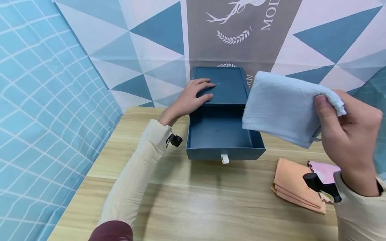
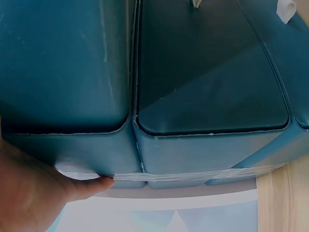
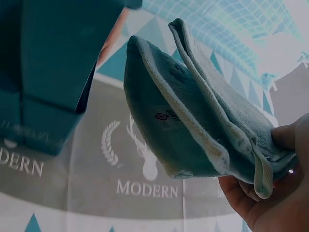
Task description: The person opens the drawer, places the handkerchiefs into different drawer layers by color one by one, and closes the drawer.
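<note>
On a wood-grain table (image 1: 196, 207), in front of a patterned wall sheet (image 1: 163, 43): a dark blue box (image 1: 226, 85), its drawer (image 1: 197, 153) pulled out toward the person. Drawer floor bare where visible; small white tab (image 1: 224, 159) at the middle of the front.

Left hand (image 1: 193, 95): on the left part of the box top, fingers extended and spread, laid on the surface rather than curled round it. Left wrist view has one digit stretched along a box edge, by a shiny, clear-looking strip (image 2: 203, 175).

Right hand (image 1: 352, 127): raised, pinching one end of a folded light blue towel (image 1: 280, 107), thumb on the near face. Towel hangs out to the hand's left; in the head view its far edge overlaps the drawer's right side. Right wrist view shows towel and box apart, the folded layers fanned a little, a small printed label (image 3: 166, 117) on an inner face, a loop (image 3: 263, 176) near the fingers.

Below the right hand, on the table: a folded orange cloth (image 1: 295, 184), and just beside it a pink cloth (image 1: 324, 170), partly hidden by the wrist gear. Pale sleeves on both arms.
</note>
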Available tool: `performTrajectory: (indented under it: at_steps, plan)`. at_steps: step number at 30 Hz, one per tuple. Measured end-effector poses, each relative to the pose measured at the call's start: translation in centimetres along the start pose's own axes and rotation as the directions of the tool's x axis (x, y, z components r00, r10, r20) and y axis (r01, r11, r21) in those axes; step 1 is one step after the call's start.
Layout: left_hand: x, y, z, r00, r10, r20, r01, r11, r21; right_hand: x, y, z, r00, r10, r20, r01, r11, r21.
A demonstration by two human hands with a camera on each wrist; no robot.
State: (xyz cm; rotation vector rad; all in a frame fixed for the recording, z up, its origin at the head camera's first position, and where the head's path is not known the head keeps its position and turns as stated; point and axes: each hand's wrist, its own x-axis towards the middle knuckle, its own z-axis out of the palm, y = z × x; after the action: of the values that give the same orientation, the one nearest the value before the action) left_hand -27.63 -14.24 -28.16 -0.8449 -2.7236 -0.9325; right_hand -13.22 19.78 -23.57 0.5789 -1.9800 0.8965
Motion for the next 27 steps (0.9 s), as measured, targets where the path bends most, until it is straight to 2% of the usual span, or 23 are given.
performTrajectory:
  at_steps: [6,14,21,27]
  plan:
    - [0.0,-0.2,0.1,1.000,0.002,-0.006,-0.002,1.000,-0.021,0.6,-0.9,1.8,1.000,-0.009,0.026,0.007,0.996,0.088]
    - [-0.2,-0.2,-0.1,1.000,-0.004,-0.006,0.004,1.000,-0.027,1.1,-2.2,4.6,0.996,-0.021,0.092,0.000,0.975,0.222]
    - [-0.2,-0.2,-0.2,1.000,0.009,0.002,-0.009,0.998,-0.055,0.7,-2.1,6.6,0.988,0.053,0.146,-0.095,0.949,0.300]
    - [-0.1,-0.2,-0.1,1.000,0.015,-0.003,-0.015,0.998,-0.069,0.6,-1.3,8.2,0.962,0.101,0.254,-0.189,0.917,0.351]
